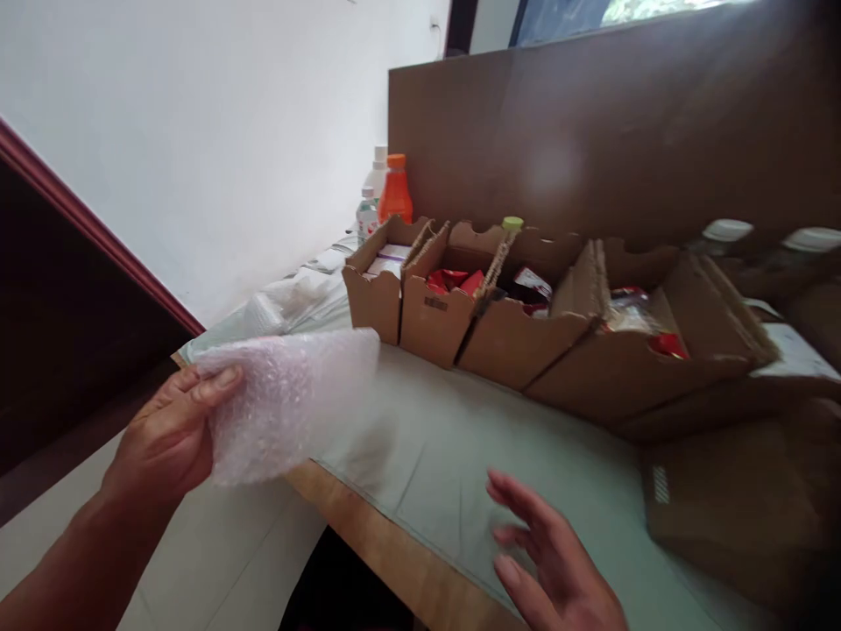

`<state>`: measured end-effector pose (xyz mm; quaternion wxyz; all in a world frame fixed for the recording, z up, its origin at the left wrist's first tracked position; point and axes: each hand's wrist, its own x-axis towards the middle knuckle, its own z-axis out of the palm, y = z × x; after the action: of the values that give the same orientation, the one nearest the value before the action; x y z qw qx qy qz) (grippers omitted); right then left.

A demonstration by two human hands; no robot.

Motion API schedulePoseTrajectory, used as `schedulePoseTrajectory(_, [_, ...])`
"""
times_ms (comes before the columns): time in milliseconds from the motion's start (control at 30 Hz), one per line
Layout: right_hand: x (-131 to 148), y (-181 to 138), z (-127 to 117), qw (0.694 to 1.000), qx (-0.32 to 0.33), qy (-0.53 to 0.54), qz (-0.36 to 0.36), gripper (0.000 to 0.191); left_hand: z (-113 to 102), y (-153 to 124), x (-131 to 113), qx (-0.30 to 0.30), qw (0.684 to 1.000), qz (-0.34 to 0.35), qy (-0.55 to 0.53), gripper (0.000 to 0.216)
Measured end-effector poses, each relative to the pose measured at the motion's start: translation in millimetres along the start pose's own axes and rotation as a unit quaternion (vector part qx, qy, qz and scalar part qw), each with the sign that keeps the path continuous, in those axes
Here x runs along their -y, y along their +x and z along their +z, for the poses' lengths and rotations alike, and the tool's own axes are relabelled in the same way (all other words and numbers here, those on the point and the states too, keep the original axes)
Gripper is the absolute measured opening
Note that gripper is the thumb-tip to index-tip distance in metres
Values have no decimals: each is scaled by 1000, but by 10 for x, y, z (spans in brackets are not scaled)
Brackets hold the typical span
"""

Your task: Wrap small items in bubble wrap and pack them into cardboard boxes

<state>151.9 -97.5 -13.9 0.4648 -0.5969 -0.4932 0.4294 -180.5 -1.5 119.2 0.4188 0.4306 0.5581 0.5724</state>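
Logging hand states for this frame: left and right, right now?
Left hand: closed, pinching bubble wrap between thumb and fingers.
Right hand: open, holding nothing visible, over the table.

Desk (427,438): pale green cover, bare wood strip along front edge. Open cardboard bins stand side by side towards the back edge. Leftmost bin (373,305): white-and-purple boxes (389,261). Second bin (430,326): red packets (453,282). Third bin (516,352): red-and-white packet (533,285). Fourth bin (611,377): clear and red packets (632,311). Near back left corner: orange bottle (395,194), orange cap; beside it, smaller clear bottle (366,215), white cap. Yellow-green cap (512,223) shows behind bins; two white lids (727,230) towards right end. Tall brown panel (591,131) rises along back edge. White wall (229,131) beyond left end.
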Motion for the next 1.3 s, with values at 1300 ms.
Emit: schedulePoseTrajectory(1300, [141, 549, -760, 941, -143, -304, 34, 27, 763, -231, 1123, 379, 863, -314, 110, 83])
